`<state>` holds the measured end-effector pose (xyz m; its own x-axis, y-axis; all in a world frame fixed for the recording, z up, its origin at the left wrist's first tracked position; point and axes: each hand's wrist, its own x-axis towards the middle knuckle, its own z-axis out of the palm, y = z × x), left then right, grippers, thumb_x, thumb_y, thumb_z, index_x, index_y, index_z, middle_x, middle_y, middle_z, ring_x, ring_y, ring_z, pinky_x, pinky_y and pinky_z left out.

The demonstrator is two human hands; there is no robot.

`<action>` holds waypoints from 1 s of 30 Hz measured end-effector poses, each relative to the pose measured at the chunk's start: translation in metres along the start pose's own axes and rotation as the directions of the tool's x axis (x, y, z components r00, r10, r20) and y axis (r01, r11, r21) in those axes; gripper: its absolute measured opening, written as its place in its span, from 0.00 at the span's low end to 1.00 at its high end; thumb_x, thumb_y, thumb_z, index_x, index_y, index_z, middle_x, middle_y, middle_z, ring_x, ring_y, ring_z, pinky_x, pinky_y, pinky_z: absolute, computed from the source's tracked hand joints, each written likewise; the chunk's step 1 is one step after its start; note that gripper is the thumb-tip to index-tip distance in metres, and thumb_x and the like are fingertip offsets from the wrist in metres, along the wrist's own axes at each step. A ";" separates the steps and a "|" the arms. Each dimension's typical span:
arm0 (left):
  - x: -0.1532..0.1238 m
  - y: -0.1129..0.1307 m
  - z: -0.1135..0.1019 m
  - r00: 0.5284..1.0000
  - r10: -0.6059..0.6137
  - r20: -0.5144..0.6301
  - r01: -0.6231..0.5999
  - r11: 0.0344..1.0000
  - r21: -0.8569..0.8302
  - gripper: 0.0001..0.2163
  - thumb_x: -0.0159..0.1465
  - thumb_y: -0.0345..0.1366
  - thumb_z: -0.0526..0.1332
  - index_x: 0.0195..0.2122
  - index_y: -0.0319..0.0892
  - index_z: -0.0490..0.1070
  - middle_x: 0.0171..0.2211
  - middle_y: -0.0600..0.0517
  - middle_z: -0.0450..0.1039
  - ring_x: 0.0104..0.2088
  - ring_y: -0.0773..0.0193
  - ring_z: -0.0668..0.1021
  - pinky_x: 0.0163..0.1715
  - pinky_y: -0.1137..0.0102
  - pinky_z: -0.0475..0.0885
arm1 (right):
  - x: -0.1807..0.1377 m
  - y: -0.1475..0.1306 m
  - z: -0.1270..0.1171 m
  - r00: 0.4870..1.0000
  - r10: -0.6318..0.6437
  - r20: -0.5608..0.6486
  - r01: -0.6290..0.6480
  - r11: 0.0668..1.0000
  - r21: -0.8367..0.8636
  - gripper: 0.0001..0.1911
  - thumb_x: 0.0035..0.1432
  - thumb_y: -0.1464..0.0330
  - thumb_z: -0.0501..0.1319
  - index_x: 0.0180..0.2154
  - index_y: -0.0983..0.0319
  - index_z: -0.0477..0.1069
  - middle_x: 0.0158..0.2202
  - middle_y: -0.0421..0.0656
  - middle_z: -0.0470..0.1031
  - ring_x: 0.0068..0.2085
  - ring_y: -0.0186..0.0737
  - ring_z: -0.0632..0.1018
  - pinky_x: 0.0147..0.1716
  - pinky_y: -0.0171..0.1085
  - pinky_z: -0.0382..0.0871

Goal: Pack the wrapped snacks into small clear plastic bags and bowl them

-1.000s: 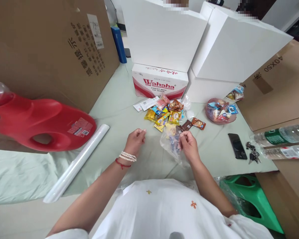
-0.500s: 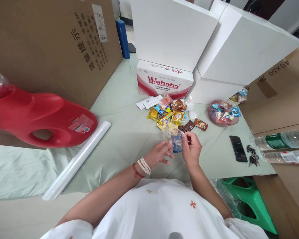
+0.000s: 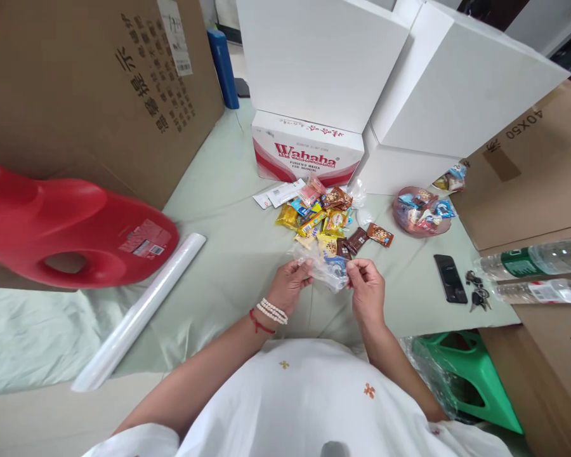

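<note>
Though gripping only one side a second ago, now holds the bag (image 3: 321, 271) by two, just below and right of the middle of the frame. Pinches its left edge with the left hand (image 3: 299, 280), thumb against fingers, and its right edge with the right hand (image 3: 359, 279), likewise closed on film. A second ago, kept the left hand well apart; half a second ago, had it near the bag, fingers spread. Seems, as a judgement, to gain control of both sides, and so probably to make spreading or steadying the film easier. Shows a blue patch (image 3: 335, 262) at the bag's right part; cannot tell whether inside or behind.

Just above, comes right up to the snacks (image 3: 314, 219), so leaves little room that way, then meets the box (image 3: 309, 155) at upper centre. Offers the widest room on the surface (image 3: 233, 266) at centre left, as far as the roll (image 3: 140, 311) and, farther left, the jug (image 3: 95, 209). Leaves a smaller stretch to the right, before the phone (image 3: 450, 279) and keys (image 3: 478, 293) near the right edge. Calls for care around the bowl (image 3: 402, 222) at upper right, and near the lower edge, close to the shirt (image 3: 314, 393).
</note>
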<state>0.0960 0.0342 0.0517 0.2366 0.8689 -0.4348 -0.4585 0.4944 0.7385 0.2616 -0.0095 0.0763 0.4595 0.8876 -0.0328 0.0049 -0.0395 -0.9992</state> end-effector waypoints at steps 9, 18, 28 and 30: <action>-0.025 0.047 -0.073 0.973 -0.134 0.187 0.147 0.987 -0.058 0.20 0.47 0.39 0.80 0.37 0.41 0.75 0.40 0.48 0.79 0.43 0.54 0.83 0.44 0.59 0.81 | 0.015 0.004 -0.016 0.975 0.221 0.033 -0.223 0.962 0.155 0.23 0.50 0.51 0.73 0.35 0.58 0.67 0.32 0.37 0.74 0.30 0.33 0.76 0.21 0.29 0.71; -0.035 0.039 -0.108 0.952 -0.188 -0.241 0.267 0.895 0.356 0.26 0.60 0.64 0.62 0.29 0.41 0.70 0.26 0.51 0.74 0.22 0.64 0.76 0.16 0.74 0.59 | 0.011 0.031 0.021 0.818 0.527 0.230 -0.573 0.781 0.248 0.25 0.41 0.58 0.77 0.30 0.60 0.65 0.24 0.34 0.72 0.20 0.25 0.67 0.14 0.23 0.59; 0.001 0.041 -0.076 0.955 0.191 -0.229 0.123 0.447 0.886 0.26 0.56 0.58 0.67 0.13 0.46 0.65 0.16 0.48 0.63 0.30 0.50 0.75 0.31 0.66 0.62 | -0.008 0.032 0.032 0.857 0.327 0.398 -0.368 0.929 0.029 0.19 0.51 0.53 0.70 0.32 0.59 0.67 0.24 0.34 0.73 0.20 0.29 0.69 0.16 0.28 0.61; 0.006 0.038 -0.070 0.964 0.209 -0.166 0.046 0.483 0.874 0.21 0.50 0.50 0.73 0.14 0.45 0.65 0.18 0.49 0.65 0.32 0.50 0.76 0.33 0.66 0.63 | -0.011 0.033 0.031 0.858 0.263 0.442 -0.294 0.956 0.002 0.18 0.55 0.53 0.69 0.32 0.58 0.67 0.25 0.35 0.74 0.20 0.30 0.69 0.17 0.29 0.63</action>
<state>0.0204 0.0561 0.0408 -0.0102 0.9367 -0.3501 0.5386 0.3001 0.7873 0.2292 -0.0067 0.0434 0.0034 0.9538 -0.3004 -0.1323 -0.2973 -0.9456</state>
